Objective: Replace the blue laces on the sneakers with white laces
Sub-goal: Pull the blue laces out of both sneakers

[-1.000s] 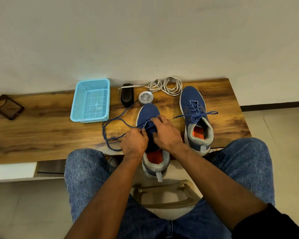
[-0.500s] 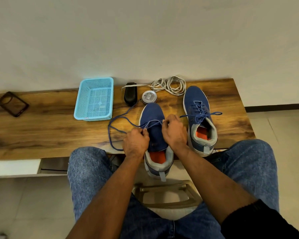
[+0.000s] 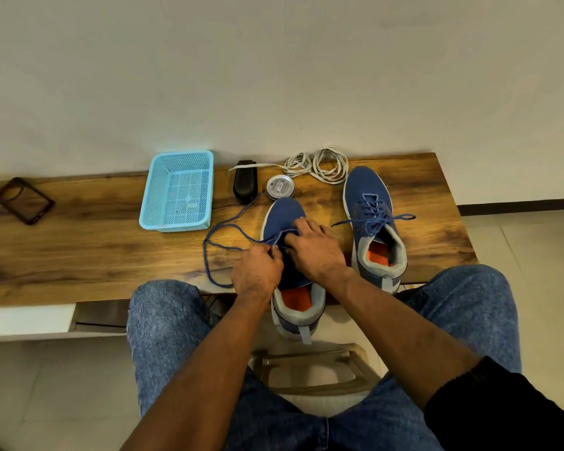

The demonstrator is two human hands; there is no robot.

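Left hand [image 3: 256, 266]: fingers curled, pinching the blue lace [image 3: 223, 236] beside the near sneaker [image 3: 282, 213].
Right hand [image 3: 316, 247]: fingertips pinching lace over its eyelets.
White laces [image 3: 319, 164]: coiled near the wall.

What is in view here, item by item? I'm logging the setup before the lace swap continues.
Sneakers: two, blue; near sneaker overhanging the table edge, far sneaker at right.
Blue lace: one loose, looping left of the near sneaker; another still on the far sneaker.
White laces: coiled pile, back of the table.
Basket: one, light blue, left of centre.
Tin: one, round, silver, behind the near sneaker.
Black case: one, beside the tin.
Dark frame: one, far left.
Table: one, wooden.
Left hand: pinching the lace.
Right hand: on the near sneaker.
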